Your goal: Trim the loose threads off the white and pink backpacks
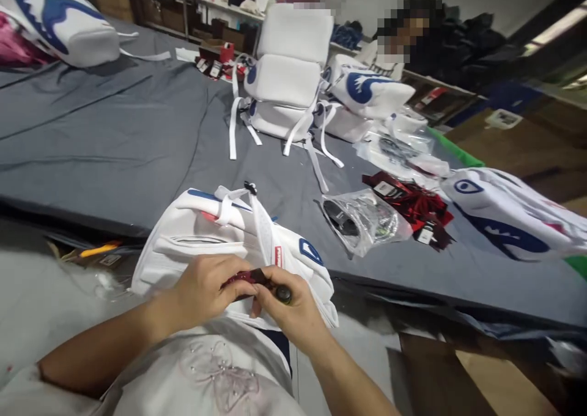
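Both hands pinched shut on dark red tag (pixel 243 278): L hand (pixel 204 290), R hand (pixel 287 309); held over white bag (pixel 202 238) in lap at table (pixel 114 141) edge; tag looks light, thin, floppy; prob best gripped by edges w/ fingertips.

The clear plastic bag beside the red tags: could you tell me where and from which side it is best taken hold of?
Probably by the loose, crumpled right end of the bag, coming from above. Its dark contents sit toward the left end, so the film there is fuller; the right end looks slack enough to pinch. The red tags lie just right, so pinch only film.
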`<state>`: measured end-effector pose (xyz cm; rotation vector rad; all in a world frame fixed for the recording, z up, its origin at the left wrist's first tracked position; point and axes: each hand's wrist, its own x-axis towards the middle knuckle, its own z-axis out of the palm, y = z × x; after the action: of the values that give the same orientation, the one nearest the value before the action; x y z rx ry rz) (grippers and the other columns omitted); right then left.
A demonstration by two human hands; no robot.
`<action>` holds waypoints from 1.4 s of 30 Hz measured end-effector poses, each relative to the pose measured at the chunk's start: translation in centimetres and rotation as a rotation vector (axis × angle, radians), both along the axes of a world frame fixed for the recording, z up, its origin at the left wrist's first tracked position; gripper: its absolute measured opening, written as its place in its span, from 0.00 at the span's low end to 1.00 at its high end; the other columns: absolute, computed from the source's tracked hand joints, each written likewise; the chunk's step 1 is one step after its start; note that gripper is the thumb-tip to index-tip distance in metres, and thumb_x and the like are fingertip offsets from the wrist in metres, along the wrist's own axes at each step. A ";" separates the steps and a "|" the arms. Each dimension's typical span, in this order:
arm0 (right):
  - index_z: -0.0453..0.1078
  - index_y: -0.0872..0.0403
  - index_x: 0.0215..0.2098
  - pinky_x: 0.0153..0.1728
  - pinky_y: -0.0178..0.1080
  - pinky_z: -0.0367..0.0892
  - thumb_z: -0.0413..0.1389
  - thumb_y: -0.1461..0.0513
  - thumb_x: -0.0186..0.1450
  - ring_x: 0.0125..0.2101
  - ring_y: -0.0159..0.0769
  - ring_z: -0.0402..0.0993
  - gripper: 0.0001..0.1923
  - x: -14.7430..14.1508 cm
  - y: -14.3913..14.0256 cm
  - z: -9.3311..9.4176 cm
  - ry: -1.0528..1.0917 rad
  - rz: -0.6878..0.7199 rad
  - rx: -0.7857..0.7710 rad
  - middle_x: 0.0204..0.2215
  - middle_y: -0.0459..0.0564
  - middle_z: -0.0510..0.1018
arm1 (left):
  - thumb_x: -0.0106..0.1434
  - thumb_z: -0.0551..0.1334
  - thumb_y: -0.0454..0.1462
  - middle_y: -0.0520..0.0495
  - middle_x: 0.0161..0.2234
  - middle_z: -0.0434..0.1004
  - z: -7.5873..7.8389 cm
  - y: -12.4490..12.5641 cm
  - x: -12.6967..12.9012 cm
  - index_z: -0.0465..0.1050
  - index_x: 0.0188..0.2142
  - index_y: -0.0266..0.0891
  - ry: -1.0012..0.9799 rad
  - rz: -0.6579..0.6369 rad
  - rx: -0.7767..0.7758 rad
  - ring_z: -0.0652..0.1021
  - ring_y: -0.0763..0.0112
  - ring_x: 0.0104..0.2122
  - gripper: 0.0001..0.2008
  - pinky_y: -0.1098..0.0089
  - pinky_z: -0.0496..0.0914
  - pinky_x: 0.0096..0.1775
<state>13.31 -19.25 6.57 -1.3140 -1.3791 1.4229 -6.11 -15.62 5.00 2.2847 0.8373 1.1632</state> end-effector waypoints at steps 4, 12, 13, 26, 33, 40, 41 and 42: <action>0.74 0.52 0.38 0.14 0.31 0.56 0.63 0.49 0.62 0.13 0.27 0.61 0.16 -2.9 -0.6 -2.7 0.150 -0.053 -0.127 0.17 0.43 0.76 | 0.68 0.62 0.35 0.55 0.24 0.76 -1.9 -1.4 -0.7 0.70 0.34 0.40 -0.135 0.214 -0.072 0.75 0.78 0.23 0.04 0.77 0.69 0.27; 0.75 0.53 0.33 0.24 0.34 0.66 0.61 0.55 0.64 0.19 0.31 0.70 0.09 -3.2 1.4 -2.6 -0.086 -0.131 0.190 0.17 0.42 0.74 | 0.69 0.60 0.44 0.37 0.49 0.78 -4.6 -1.6 -4.2 0.69 0.53 0.37 0.085 0.428 0.185 0.74 0.54 0.53 0.17 0.54 0.68 0.53; 0.75 0.53 0.34 0.23 0.33 0.65 0.61 0.56 0.65 0.18 0.30 0.68 0.08 -3.0 1.9 -2.0 -0.167 -0.156 0.267 0.16 0.41 0.73 | 0.68 0.61 0.43 0.36 0.51 0.77 -4.8 -1.2 -4.7 0.69 0.54 0.36 0.206 0.502 0.203 0.72 0.51 0.54 0.18 0.50 0.65 0.55; 0.76 0.53 0.36 0.24 0.36 0.52 0.52 0.69 0.66 0.28 0.36 0.75 0.11 -7.2 8.1 0.6 -1.189 0.489 0.607 0.29 0.49 0.80 | 0.61 0.67 0.32 0.44 0.49 0.66 -10.0 0.8 -6.1 0.72 0.43 0.45 0.109 0.601 0.448 0.69 0.59 0.54 0.12 0.51 0.66 0.57; 0.75 0.54 0.38 0.25 0.39 0.54 0.50 0.70 0.66 0.33 0.46 0.80 0.13 -10.0 10.7 -0.8 -1.401 0.770 0.549 0.30 0.54 0.81 | 0.63 0.65 0.52 0.29 0.64 0.57 -11.2 0.3 -8.6 0.53 0.65 0.40 0.017 0.791 0.137 0.62 0.46 0.65 0.38 0.45 0.63 0.61; 0.74 0.57 0.42 0.29 0.40 0.67 0.47 0.72 0.66 0.35 0.48 0.81 0.15 -11.1 9.9 0.2 -1.401 0.848 0.517 0.35 0.58 0.81 | 0.67 0.60 0.52 0.34 0.57 0.73 -12.2 0.5 -9.4 0.59 0.63 0.36 0.103 0.772 -0.188 0.77 0.53 0.55 0.32 0.58 0.73 0.53; 0.73 0.58 0.45 0.29 0.40 0.68 0.46 0.72 0.67 0.35 0.47 0.81 0.15 -11.3 9.7 0.5 -1.407 0.823 0.521 0.38 0.59 0.80 | 0.67 0.59 0.53 0.34 0.56 0.74 -12.3 0.5 -9.4 0.59 0.62 0.35 0.101 0.774 -0.180 0.77 0.53 0.55 0.32 0.58 0.73 0.53; 0.72 0.58 0.47 0.29 0.39 0.69 0.46 0.71 0.68 0.35 0.47 0.80 0.16 -11.6 9.5 0.8 -1.401 0.800 0.525 0.40 0.59 0.80 | 0.66 0.59 0.54 0.35 0.56 0.74 -12.4 0.5 -9.4 0.60 0.62 0.36 0.097 0.777 -0.175 0.77 0.53 0.55 0.33 0.58 0.73 0.53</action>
<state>1.75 -9.70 7.33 -1.4292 -3.1576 0.1981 -15.55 -15.11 -7.40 1.9126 1.8846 1.2001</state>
